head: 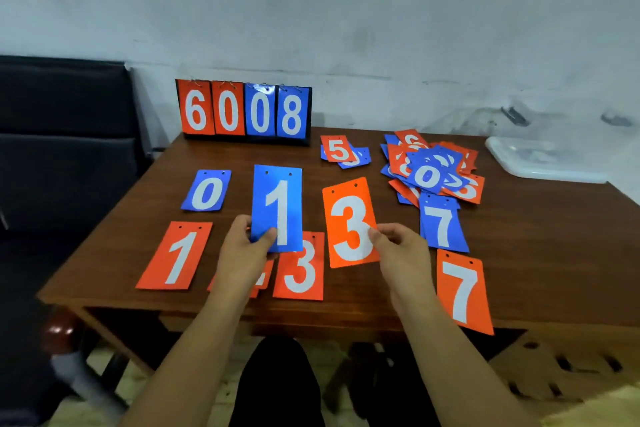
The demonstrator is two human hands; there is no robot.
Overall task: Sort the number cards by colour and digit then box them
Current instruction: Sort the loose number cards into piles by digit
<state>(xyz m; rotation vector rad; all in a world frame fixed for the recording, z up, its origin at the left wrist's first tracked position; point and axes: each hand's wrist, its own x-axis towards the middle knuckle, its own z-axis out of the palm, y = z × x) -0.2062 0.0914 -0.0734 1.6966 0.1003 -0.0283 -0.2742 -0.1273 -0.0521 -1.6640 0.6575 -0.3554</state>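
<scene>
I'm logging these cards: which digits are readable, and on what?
"6008": scoreboard
"5": red 5 card, small stack
"0": blue 0 card, table; pile's top card
"1": blue 1 card, left hand; red 1 card, table
"3": orange 3 card, right hand; red 3 card, table
"7": blue 7 card; orange 7 card
Other pile cards: covered, unreadable.

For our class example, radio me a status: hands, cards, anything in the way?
Left hand pinches blue 1 card, right hand pinches orange 3 card, both lifted. Mixed card pile unsorted at far right, beside plastic box. Nothing blocks the hands.
</scene>
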